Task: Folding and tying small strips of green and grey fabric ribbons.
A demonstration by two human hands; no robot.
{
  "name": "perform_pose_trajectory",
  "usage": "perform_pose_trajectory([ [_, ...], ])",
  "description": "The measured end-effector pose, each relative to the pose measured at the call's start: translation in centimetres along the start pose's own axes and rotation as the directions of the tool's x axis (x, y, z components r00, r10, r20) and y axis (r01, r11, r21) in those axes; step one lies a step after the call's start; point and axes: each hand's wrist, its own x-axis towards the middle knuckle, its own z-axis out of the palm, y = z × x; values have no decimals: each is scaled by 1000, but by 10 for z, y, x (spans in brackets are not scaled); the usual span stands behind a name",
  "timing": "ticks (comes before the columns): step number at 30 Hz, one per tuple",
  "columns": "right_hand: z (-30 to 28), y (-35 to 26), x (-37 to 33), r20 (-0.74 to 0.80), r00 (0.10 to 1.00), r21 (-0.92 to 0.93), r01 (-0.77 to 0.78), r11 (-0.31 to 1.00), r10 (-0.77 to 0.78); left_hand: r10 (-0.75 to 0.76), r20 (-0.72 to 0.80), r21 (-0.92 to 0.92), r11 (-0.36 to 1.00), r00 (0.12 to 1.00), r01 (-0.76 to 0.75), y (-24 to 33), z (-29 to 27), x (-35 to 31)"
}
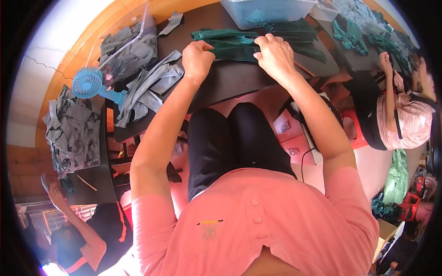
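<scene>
A blue fan [87, 83] and grey cloth pieces [147, 87] are seen at the left of the dark worktop [230, 78]. The folded green cloth [230, 43], lying mid-worktop, is pinched by the closed left hand [198, 57], while its right end is clasped under the right hand [275, 55].

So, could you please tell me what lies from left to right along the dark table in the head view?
Blue handheld fan → pile of grey fabric pieces → left hand → folded green cloth → right hand → heap of green fabric.
</scene>
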Motion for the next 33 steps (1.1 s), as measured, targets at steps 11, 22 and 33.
perform_pose_trajectory([
  [11,-8,-3,1,28,996,303,72,950,-84,589,31,97,802,807,-589,37,-2,-1],
  [22,-28,-2,-6,129,984,899,-169,403,125,237,275,-240,955,932,-172,10,-20,-10],
  [33,24,-7,67,142,958,240,-278,930,250,186,85,358,911,979,-204,-16,-13,91],
])
